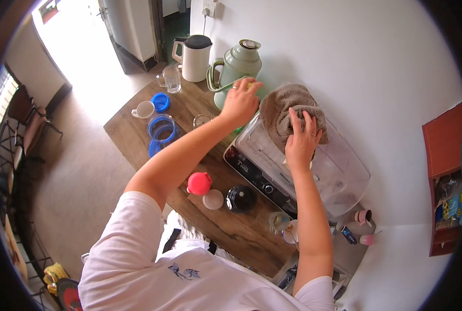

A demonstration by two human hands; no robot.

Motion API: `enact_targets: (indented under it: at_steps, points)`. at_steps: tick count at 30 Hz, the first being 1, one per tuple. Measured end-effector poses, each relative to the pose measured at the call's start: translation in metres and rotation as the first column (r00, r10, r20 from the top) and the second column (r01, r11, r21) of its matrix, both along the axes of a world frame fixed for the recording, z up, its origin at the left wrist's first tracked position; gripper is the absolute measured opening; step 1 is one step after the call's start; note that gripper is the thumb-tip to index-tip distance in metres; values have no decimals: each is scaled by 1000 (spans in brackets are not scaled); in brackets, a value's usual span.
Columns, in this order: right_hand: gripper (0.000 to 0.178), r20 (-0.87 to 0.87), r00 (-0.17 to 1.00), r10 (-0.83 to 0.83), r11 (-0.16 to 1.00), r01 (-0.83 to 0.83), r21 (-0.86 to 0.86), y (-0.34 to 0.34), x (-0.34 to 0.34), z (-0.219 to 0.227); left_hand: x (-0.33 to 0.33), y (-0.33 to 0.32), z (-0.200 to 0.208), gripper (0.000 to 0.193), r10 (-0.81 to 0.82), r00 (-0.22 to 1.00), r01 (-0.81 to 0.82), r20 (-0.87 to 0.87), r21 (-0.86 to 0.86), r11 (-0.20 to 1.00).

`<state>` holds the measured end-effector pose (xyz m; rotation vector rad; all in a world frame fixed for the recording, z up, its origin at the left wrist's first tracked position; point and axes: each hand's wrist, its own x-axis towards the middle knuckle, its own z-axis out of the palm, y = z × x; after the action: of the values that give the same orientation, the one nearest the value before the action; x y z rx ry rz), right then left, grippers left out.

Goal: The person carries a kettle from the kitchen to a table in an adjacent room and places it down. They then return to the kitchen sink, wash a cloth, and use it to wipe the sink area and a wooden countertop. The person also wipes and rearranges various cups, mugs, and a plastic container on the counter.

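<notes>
A pale green thermos jug (pixel 240 62) stands at the back of the wooden table. My left hand (pixel 240 102) reaches over to it, fingers curled round its green carrying handle; a bit of yellow-green shows at the fingertips. My right hand (pixel 302 139) grips a bunched brown towel (pixel 283 111), with its fingers bent into the folds. The towel lies over the far end of a clear plastic cover (pixel 340 179) on a tea appliance with a black front panel (pixel 254 179). Part of the towel is hidden beneath my right hand.
A white kettle (pixel 196 59), a glass mug (pixel 172 80), a white cup (pixel 144 109) and a blue-rimmed jar (pixel 162 129) stand at the table's left. Nearer me are a red lid (pixel 199 183) and a round black container (pixel 241 198). A wall rises behind the appliance.
</notes>
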<state>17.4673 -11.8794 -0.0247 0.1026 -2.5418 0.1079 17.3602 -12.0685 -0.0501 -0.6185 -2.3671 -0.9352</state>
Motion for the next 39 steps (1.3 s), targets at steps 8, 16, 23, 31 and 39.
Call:
enact_targets:
  at_steps: [8, 16, 23, 31, 39]
  points:
    - [51, -5, 992, 126, 991, -126, 37, -21, -34, 8, -85, -26, -25, 48, -208, 962, 247, 178, -234, 940]
    - [56, 178, 980, -89, 986, 61, 152, -61, -55, 27, -117, -81, -4, 31, -377, 889, 430, 260, -192, 882]
    - [40, 444, 844, -302, 909, 115, 400, -109, -127, 37, -127, -142, 0, 31, -422, 857, 487, 295, -195, 852]
    - [26, 469, 679, -566, 679, 60, 732, -90, -187, -72, -121, -166, -11, 34, -415, 836, 487, 358, -139, 862]
    - [44, 558, 364, -746, 586, -39, 809, -96, -220, -170, -112, -176, -21, 42, -487, 825, 486, 288, 79, 870]
